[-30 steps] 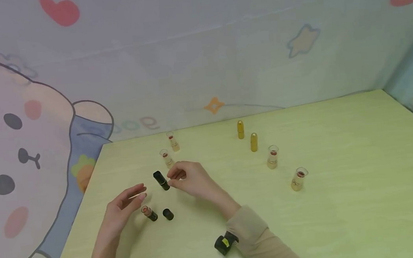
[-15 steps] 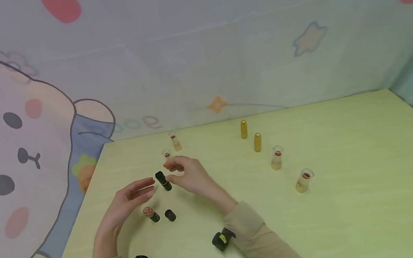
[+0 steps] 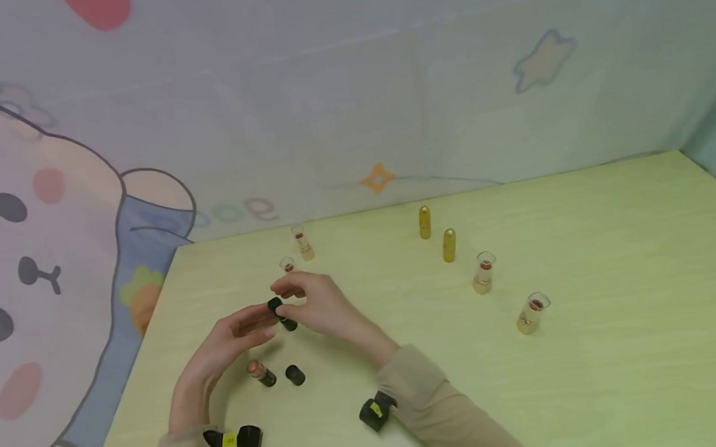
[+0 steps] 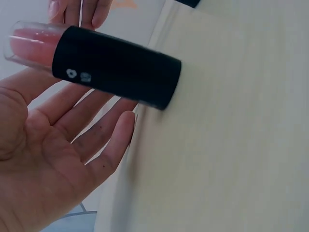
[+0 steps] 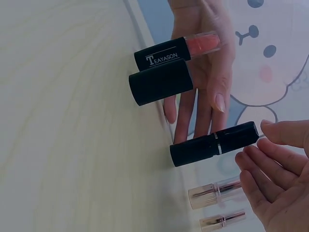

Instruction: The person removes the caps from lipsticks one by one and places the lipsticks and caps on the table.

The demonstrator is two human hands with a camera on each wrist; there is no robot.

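A closed black lipstick (image 3: 289, 324) stands upright between the hands. My right hand (image 3: 314, 307) is at its upper part; in the right wrist view thumb and fingertips stand apart right by the tube's top end. From the other side the left hand (image 3: 232, 339) reaches in, its fingers extended behind the lipstick and overlapping it in the head view. Closer to me, an uncapped lipstick (image 4: 116, 67) with a black base and pink bullet under a clear sleeve stands below the left hand. Beside it is a black cap (image 5: 161, 82).
Two clear lipsticks with gold bases, one far (image 3: 303, 244) and one nearer (image 3: 287, 263), stand behind the right hand. Toward the right are two gold tubes (image 3: 425, 223) and two more clear lipsticks (image 3: 484, 274). A printed cloth (image 3: 436, 95) hangs along the table's back edge.
The left hand has moved right and away from me, up to the closed lipstick. My right hand has shifted slightly left over its top. The standing lipsticks keep their places.
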